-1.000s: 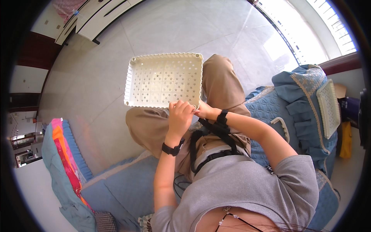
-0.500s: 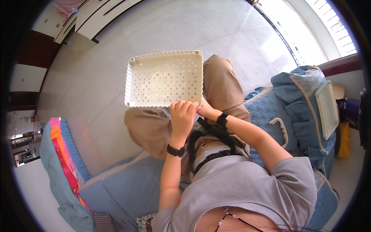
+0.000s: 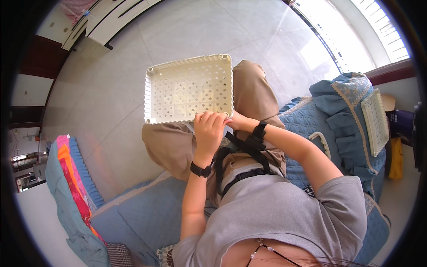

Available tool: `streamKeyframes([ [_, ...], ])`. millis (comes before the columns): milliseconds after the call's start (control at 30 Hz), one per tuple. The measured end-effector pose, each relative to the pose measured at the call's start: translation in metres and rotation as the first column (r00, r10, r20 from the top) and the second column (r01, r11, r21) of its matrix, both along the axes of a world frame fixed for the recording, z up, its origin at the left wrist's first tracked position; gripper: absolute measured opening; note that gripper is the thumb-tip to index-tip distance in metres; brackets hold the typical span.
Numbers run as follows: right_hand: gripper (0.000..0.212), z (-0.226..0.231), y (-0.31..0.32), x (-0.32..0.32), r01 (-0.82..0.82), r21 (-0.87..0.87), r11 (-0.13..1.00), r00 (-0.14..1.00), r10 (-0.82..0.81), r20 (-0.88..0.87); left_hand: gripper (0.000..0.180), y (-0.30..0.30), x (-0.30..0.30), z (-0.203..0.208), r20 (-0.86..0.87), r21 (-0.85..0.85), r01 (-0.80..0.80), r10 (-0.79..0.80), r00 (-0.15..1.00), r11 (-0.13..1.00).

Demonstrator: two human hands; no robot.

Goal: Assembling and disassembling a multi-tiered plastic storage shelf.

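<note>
A cream plastic basket (image 3: 189, 95) with a scalloped rim and star-shaped holes rests over my knees, its open side toward me. My left hand (image 3: 210, 129) is closed over the near rim, close to the near right corner. At that same corner my right hand (image 3: 239, 121) is closed on the basket, with its fingertips mostly hidden behind the rim and my left hand. Both hands nearly touch. On the blue quilted seat to my right lies a white curved plastic handle (image 3: 327, 144).
A second cream basket-like piece (image 3: 375, 122) leans against the blue ruffled cushion (image 3: 344, 102) on the right. Beyond it are a dark blue object (image 3: 400, 122) and something yellow (image 3: 396, 158). Colourful folded cloth (image 3: 73, 178) lies at the left. White drawers (image 3: 115, 20) stand across the tiled floor.
The basket's far edge has risen slightly, and its near right corner has shifted a little away from me. My right hand has moved slightly with that corner. Both hands keep their hold.
</note>
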State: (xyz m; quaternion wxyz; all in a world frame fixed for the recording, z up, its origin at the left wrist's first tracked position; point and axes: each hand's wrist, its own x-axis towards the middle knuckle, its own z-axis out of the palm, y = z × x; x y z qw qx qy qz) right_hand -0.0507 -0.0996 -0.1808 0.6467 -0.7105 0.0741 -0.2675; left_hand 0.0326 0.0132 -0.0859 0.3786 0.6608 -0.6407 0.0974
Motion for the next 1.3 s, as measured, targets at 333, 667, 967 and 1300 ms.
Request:
streamKeyframes([
  [333,0.031,0.022,-0.011,-0.020,-0.141,-0.062,0.988,0.927,0.110,-0.360,0.017,-0.008,0.014,-0.015,0.045,-0.007,-0.106,0.106,0.993,0.994],
  [667,0.025,0.019,0.006,0.004,0.187,0.500,0.846,0.975,-0.096,-0.202,0.020,-0.008,0.017,-0.007,-0.018,-0.073,-0.149,0.148,0.989,0.986],
  [967,0.020,-0.057,-0.015,0.011,0.278,-0.072,0.958,0.955,-0.284,-0.086,0.020,-0.020,0.012,-0.008,-0.054,-0.078,-0.115,0.111,0.992,0.990],
  [1300,0.016,-0.052,-0.001,0.015,0.228,0.468,0.854,0.962,-0.271,0.025,0.020,-0.026,0.008,-0.018,-0.084,-0.064,-0.077,0.071,0.994,0.995],
])
